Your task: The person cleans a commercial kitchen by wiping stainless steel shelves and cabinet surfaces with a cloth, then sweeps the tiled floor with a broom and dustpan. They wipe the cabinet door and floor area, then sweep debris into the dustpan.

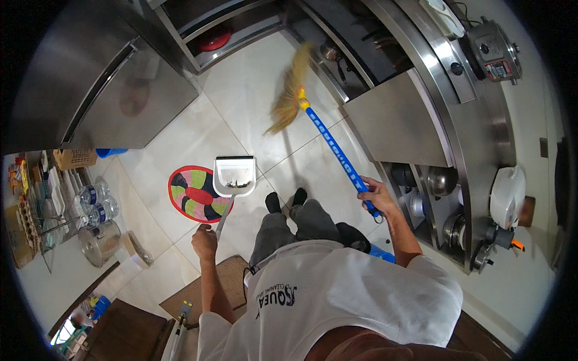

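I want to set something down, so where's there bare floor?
Bare tile shows between the fridge and the broom bristles, and between your feet and the steel cabinets, partly beneath the broom handle. It's crowded left of your feet, where the dustpan overlaps the round mat in view, and around the bottles.

Dressed in a loose white T-shirt [367, 295] — creased, marked with dark lettering [277, 301]. Cut to short sleeves [438, 286]; bare below, down to left hand [205, 242] and right hand [377, 196]. Clad in wrinkled dark grey trousers [316, 221] — finished with black footwear [299, 196], too small to tell socks from shoes.
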`<state>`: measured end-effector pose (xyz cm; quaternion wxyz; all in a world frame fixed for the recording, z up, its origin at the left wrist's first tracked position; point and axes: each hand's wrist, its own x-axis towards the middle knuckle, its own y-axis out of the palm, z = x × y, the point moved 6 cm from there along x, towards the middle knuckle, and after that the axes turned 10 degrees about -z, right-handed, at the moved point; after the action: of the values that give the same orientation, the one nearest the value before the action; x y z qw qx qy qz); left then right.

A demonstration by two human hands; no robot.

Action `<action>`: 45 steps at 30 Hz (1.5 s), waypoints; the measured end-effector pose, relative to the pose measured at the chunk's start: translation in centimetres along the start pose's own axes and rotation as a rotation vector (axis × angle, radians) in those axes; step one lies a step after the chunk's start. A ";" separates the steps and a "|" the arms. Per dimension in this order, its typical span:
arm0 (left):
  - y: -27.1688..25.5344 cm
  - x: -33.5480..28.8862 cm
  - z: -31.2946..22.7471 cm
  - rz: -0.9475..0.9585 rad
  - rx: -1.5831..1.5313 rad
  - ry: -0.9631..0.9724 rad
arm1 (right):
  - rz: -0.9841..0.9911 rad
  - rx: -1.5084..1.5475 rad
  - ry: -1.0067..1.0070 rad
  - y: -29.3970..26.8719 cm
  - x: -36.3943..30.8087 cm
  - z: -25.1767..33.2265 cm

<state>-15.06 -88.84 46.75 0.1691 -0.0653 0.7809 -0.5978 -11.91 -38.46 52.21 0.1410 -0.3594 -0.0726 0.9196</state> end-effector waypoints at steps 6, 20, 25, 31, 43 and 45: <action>0.3 0.6 -1.1 0.056 0.093 -0.006 | -0.175 -0.525 -0.315 1.4 12.3 -3.9; 2.3 0.4 1.3 0.041 0.088 -0.072 | -0.494 -0.805 0.175 -5.0 21.2 -17.8; 1.3 0.6 0.8 -0.088 0.021 -0.246 | -0.504 -0.155 0.382 -7.8 17.3 -25.1; 0.3 -0.1 1.2 -0.134 -0.145 -0.436 | -0.385 0.315 0.426 -5.3 15.8 -23.5; 3.6 0.5 0.9 -0.256 -0.846 -0.476 | -0.062 0.108 0.420 4.8 10.8 -18.2; 2.4 1.0 -1.9 -0.161 -0.917 -0.599 | -0.041 0.080 0.406 4.9 7.9 -17.5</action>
<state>-16.41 -86.79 44.68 0.2919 -0.3589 0.8715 -0.1628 -6.57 -40.12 33.19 0.1854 -0.5299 -0.0135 0.8275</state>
